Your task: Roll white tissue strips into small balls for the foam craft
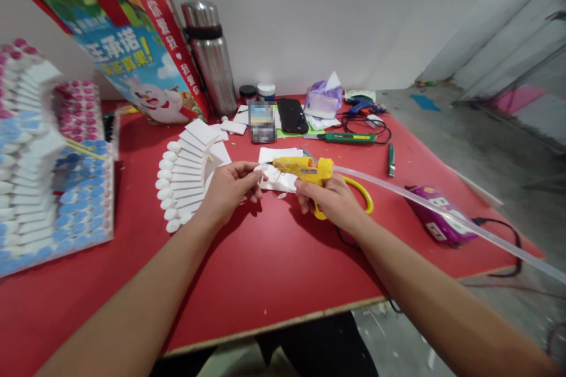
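My right hand (331, 200) grips a yellow hot glue gun (305, 169) with its nozzle pointing left; a long clear glue stick (442, 212) sticks out of its back to the right. My left hand (230, 188) pinches a small white piece (260, 168) right at the nozzle tip. Both hands hover over a white paper sheet (278, 179) on the red table (265, 259). A fanned row of white foam strips with oval ends (181, 185) lies just left of my left hand.
Boards of blue and pink capped pieces (53, 159) fill the left. A red shopping bag (128, 53), steel flask (212, 59), two small jars (257, 92), black case (292, 115), tissue pack (325, 100), green tool (349, 137), pen (391, 160) and purple power strip (435, 215) stand around.
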### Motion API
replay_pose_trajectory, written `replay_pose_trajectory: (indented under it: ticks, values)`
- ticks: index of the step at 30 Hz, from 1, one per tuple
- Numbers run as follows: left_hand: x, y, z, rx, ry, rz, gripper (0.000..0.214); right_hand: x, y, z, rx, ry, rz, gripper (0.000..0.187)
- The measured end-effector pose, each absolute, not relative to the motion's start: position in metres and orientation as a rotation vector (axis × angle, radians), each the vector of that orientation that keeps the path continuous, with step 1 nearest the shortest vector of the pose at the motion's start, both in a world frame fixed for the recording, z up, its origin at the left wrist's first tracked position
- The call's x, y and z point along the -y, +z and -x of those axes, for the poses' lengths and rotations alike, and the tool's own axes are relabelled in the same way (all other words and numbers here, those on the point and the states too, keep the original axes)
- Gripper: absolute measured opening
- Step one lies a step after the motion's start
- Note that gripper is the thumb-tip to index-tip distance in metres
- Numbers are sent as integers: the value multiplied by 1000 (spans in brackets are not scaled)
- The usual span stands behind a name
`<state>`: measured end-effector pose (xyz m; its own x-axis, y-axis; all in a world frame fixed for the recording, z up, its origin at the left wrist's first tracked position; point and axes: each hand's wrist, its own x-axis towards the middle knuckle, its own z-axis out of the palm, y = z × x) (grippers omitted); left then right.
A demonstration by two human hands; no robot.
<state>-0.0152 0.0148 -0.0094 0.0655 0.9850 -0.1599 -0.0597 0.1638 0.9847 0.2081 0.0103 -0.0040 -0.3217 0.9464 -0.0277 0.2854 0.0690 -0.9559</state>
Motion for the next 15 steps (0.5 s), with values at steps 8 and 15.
replay_pose_trajectory:
  ticks: [8, 15]
  values:
    - [-16, -11, 17, -1196, 1086, -1046, 27, -9, -4, -209, 1665, 1314, 1221, 39]
    - [-16, -11, 16, -1188, 1090, -1064, 28, -8, -2, -206, 1698, 1330, 1250, 40]
